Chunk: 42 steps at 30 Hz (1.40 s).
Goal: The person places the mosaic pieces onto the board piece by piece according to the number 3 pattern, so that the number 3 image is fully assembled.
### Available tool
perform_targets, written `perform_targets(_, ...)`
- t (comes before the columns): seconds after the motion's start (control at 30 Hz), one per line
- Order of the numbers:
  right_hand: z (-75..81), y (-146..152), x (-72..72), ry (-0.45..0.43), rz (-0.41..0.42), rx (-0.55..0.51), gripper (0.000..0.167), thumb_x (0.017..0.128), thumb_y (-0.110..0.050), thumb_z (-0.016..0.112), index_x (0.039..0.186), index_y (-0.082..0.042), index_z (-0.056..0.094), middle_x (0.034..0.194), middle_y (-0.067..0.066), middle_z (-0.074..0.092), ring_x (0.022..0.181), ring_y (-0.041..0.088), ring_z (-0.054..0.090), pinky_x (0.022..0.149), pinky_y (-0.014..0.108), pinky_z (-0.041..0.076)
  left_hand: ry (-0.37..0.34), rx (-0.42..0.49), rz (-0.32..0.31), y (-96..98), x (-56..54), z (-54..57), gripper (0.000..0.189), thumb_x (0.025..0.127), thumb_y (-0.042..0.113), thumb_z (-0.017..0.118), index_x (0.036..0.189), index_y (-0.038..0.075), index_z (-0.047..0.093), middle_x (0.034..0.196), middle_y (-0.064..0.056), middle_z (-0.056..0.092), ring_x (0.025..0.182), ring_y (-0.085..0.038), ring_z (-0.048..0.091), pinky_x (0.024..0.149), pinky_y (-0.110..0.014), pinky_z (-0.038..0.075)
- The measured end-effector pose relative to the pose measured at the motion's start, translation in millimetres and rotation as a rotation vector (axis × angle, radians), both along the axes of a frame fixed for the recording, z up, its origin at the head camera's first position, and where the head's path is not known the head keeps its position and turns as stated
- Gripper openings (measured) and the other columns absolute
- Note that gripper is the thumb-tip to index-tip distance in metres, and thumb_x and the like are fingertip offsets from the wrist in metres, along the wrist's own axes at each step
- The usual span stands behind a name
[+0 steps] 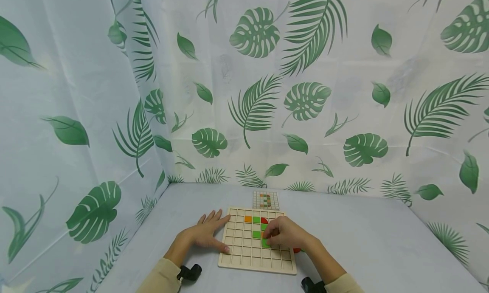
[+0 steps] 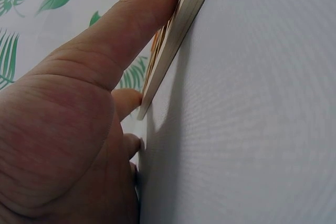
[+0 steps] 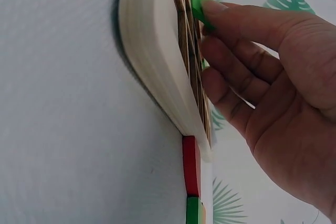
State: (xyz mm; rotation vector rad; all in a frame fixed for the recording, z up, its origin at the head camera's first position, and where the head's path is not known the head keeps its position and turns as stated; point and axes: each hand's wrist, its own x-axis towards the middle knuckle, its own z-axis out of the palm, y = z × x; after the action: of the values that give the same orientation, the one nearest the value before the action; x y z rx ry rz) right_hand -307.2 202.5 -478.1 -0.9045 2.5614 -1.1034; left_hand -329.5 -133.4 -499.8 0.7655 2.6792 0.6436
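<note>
Wooden grid board is lying flat on the white tabletop, as I am observing. At the board's left edge, the left hand is spreading its fingers, thumb and index finger touching the wood, grasping nothing. Over the board's right half, the right hand is curling its fingers, nearly closed. Just beyond the board's far edge, a patterned card is lying. Over the board's cells, a green tile is being pinched, tilted, by the right thumb and finger. Beside the board's right edge, a red piece is resting.
</note>
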Motion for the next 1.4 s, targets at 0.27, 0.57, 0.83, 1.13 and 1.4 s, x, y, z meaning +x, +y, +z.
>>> perform_targets(0.27, -0.2, -1.0, 1.5, 0.006, -0.012, 0.026, 0.016, 0.084, -0.005, 0.085, 0.096, -0.015, 0.081, 0.093, -0.003, 0.072, 0.075, 0.007, 0.060, 0.065, 0.020, 0.052, -0.014, 0.003, 0.002, 0.2, -0.1, 0.0, 0.119, 0.074, 0.075, 0.078, 0.167, 0.023, 0.025, 0.175, -0.018, 0.009, 0.163, -0.041, 0.001, 0.129, -0.065, 0.002)
perform_targets(0.57, 0.7, -1.3, 3.3, -0.005, -0.021, 0.027, 0.017, 0.082, -0.004, 0.086, 0.095, -0.015, 0.081, 0.093, -0.003, 0.075, 0.073, 0.008, 0.060, 0.063, 0.021, 0.051, -0.010, 0.006, 0.000, 0.2, -0.7, 0.2, 0.119, 0.075, 0.075, 0.078, 0.167, 0.023, 0.025, 0.175, -0.018, 0.008, 0.163, -0.040, 0.001, 0.129, -0.065, 0.002)
perform_targets(0.83, -0.9, -0.7, 2.4, -0.034, -0.018, 0.022, 0.016, 0.083, -0.005, 0.086, 0.095, -0.014, 0.081, 0.095, -0.001, 0.073, 0.074, 0.009, 0.060, 0.063, 0.021, 0.051, -0.006, 0.009, -0.004, 0.1, -0.5, 0.2, 0.119, 0.075, 0.074, 0.078, 0.167, 0.022, 0.025, 0.175, -0.019, 0.008, 0.163, -0.041, 0.001, 0.129, -0.065, 0.002)
perform_targets(1.13, -1.7, 0.7, 2.6, -0.001, -0.007, 0.043, 0.014, 0.083, -0.008, 0.087, 0.095, -0.014, 0.083, 0.095, -0.002, 0.073, 0.076, 0.008, 0.060, 0.065, 0.022, 0.052, -0.008, 0.005, 0.003, 0.8, -0.8, -1.0, 0.118, 0.074, 0.075, 0.078, 0.167, 0.024, 0.025, 0.175, -0.018, 0.009, 0.163, -0.040, 0.002, 0.129, -0.064, 0.002)
perform_targets(1.4, -0.7, 0.1, 2.8, 0.019, -0.005, 0.065, 0.012, 0.083, -0.008, 0.086, 0.094, -0.014, 0.084, 0.093, -0.004, 0.073, 0.077, 0.007, 0.059, 0.067, 0.021, 0.051, -0.007, 0.017, -0.004, -0.3, -1.9, -2.0, 0.118, 0.075, 0.074, 0.078, 0.167, 0.023, 0.025, 0.175, -0.018, 0.009, 0.163, -0.041, 0.001, 0.128, -0.065, 0.002)
